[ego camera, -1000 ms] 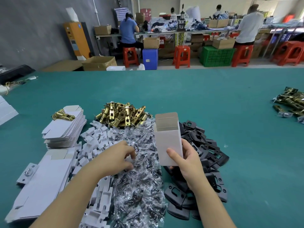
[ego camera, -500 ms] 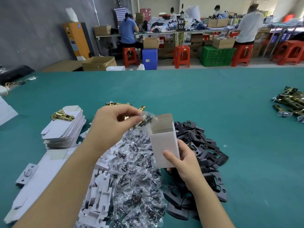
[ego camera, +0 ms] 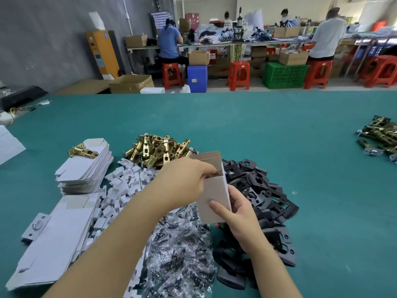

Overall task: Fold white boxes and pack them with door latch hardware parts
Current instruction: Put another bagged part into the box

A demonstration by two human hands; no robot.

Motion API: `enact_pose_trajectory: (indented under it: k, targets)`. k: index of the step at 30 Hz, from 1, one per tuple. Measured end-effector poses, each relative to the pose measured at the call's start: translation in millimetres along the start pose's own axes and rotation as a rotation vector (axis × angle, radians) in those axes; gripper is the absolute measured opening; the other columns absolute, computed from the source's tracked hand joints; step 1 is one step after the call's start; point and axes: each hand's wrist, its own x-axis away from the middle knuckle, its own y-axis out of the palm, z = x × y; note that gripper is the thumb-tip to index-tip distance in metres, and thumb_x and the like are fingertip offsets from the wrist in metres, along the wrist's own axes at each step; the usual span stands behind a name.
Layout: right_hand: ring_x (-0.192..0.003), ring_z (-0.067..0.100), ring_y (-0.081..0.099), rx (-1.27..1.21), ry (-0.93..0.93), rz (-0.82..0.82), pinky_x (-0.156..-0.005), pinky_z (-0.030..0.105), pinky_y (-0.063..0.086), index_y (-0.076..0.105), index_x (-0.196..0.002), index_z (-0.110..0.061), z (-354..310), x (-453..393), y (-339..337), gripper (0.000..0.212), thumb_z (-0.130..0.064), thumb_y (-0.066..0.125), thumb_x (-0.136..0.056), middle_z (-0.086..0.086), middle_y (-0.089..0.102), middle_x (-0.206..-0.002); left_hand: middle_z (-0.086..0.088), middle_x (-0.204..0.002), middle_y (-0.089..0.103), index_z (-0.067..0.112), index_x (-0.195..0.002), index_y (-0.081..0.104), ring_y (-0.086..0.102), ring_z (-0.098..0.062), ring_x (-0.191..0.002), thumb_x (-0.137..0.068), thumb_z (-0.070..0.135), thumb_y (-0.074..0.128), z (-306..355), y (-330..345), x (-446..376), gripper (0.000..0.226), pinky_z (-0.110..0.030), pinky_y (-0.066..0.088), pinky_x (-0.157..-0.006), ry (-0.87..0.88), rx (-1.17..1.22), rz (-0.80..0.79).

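Note:
A folded white box stands upright with its top flap open, and my right hand grips it from below and behind. My left hand is at the box's mouth, fingers pinched, tips dipped inside. The clear screw packet it carried is hidden there. Behind the box lies a heap of brass latches. Under my arms is a pile of clear screw packets. To the right are black plates, and to the left white card inserts.
A stack of flat white boxes with one brass latch on top sits at the left, more flat boxes nearer me. Another latch pile lies far right on the green table. People work at benches behind.
My left hand picked a clear packet from the pile, lifted it to the box and pushed its fingertips into the open top. The right hand kept hold of the box.

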Motion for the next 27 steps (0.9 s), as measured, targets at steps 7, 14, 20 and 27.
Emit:
enact_pose_trajectory:
  k: [7, 14, 20, 27]
  targets:
    - [-0.11, 0.026, 0.071, -0.087, 0.003, 0.016, -0.081, 0.035, 0.06, 0.064, -0.128, -0.034, -4.0, 3.0, 1.9, 0.057, -0.048, 0.087, -0.077, 0.006, 0.073, -0.122, 0.01, -0.113, 0.06, 0.027, -0.124, 0.07, 0.06, -0.013, -0.086, -0.099, 0.021, 0.062, -22.1, 13.1, 9.9, 0.027, -0.038, 0.053, -0.077, 0.08, 0.306, 0.47]
    - [-0.112, 0.025, 0.07, -0.105, 0.008, 0.007, -0.082, 0.034, 0.06, 0.064, -0.123, -0.038, -4.7, 4.4, 3.7, 0.047, -0.043, 0.081, -0.08, 0.005, 0.072, -0.123, 0.023, -0.114, 0.068, 0.066, -0.124, 0.05, 0.07, -0.004, -0.101, -0.097, 0.02, 0.067, -45.7, 44.1, 18.6, 0.056, -0.033, 0.062, -0.085, 0.007, 0.812, 0.187]
    - [-0.113, 0.018, 0.069, -0.013, -0.043, -0.002, -0.086, 0.03, 0.059, 0.061, -0.125, -0.04, -3.9, 5.7, 7.7, 0.049, -0.058, 0.078, -0.082, -0.002, 0.071, -0.121, 0.014, -0.118, 0.073, 0.055, -0.128, 0.06, 0.07, -0.012, -0.11, -0.097, 0.008, 0.066, -43.9, 55.6, 21.9, 0.057, -0.029, 0.06, -0.087, 0.029, 1.021, 0.236]
    - [-0.11, 0.016, 0.069, 0.11, -0.177, 0.094, -0.083, 0.029, 0.059, 0.053, -0.124, -0.052, -0.8, 4.8, 8.0, 0.045, -0.049, 0.074, -0.085, -0.012, 0.069, -0.12, 0.008, -0.109, 0.076, 0.049, -0.126, 0.062, 0.074, -0.016, -0.1, -0.094, 0.004, 0.07, -39.7, 68.6, 24.2, 0.056, -0.03, 0.063, -0.077, -0.004, 1.089, 0.311]
